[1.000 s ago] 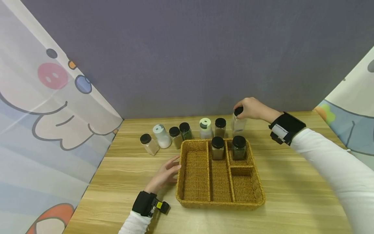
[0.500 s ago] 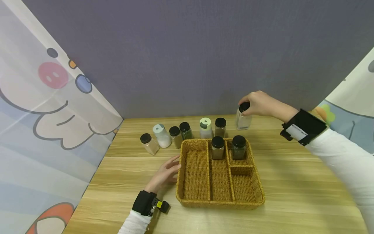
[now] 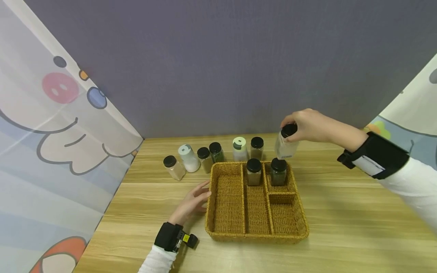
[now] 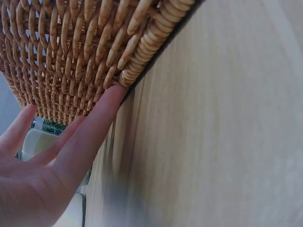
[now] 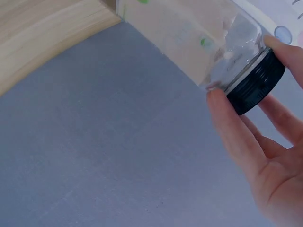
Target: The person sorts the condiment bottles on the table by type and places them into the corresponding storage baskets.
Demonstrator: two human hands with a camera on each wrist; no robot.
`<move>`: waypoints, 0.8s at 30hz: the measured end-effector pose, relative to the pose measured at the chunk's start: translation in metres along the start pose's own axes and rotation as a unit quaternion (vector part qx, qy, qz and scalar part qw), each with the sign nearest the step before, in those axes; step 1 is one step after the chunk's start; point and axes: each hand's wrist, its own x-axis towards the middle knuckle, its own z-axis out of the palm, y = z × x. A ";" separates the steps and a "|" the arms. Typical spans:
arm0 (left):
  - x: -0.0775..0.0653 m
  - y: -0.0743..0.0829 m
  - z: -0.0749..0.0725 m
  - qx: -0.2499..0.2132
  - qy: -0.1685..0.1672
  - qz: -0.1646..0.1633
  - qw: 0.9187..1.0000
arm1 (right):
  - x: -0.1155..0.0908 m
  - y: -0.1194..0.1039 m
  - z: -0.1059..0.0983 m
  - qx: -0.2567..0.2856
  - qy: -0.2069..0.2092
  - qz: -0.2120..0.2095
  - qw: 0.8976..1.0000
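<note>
My right hand (image 3: 308, 126) grips a clear jar (image 3: 285, 149) of pale contents by its black lid, just behind the back right corner of a woven basket (image 3: 256, 238). In the right wrist view, thumb and fingers pinch the jar (image 5: 180, 40) around its lid and neck. My left hand (image 3: 192, 203) touches the basket's left side; its straight fingers rest against the wicker (image 4: 90, 52) in the left wrist view. One black-lidded jar (image 3: 253, 178) stands in the middle compartment, and a dark-filled jar (image 3: 278, 178) in the back right one.
Behind the basket stand a green-topped white bottle (image 3: 240, 149) and a brown-filled jar (image 3: 257, 149). To its left are a green-filled jar (image 3: 217, 153), a tan-filled jar (image 3: 206, 162), a white bottle (image 3: 189, 159) and a pale-filled jar (image 3: 175, 170). A grey panel (image 3: 218, 68) borders the table's back.
My right hand has carried the pale-filled jar rightward, then forward toward the basket's back right corner. My left hand stays against the basket.
</note>
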 end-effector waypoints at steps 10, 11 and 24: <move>0.000 -0.001 0.001 -0.003 -0.003 0.004 1.000 | -0.017 -0.014 0.001 0.002 0.001 0.008 1.000; 0.000 -0.001 0.001 -0.003 -0.003 0.005 1.000 | -0.018 -0.015 0.002 0.001 0.002 0.006 1.000; 0.000 -0.001 0.000 -0.012 -0.005 0.009 1.000 | -0.037 -0.030 0.017 0.008 0.045 -0.059 0.997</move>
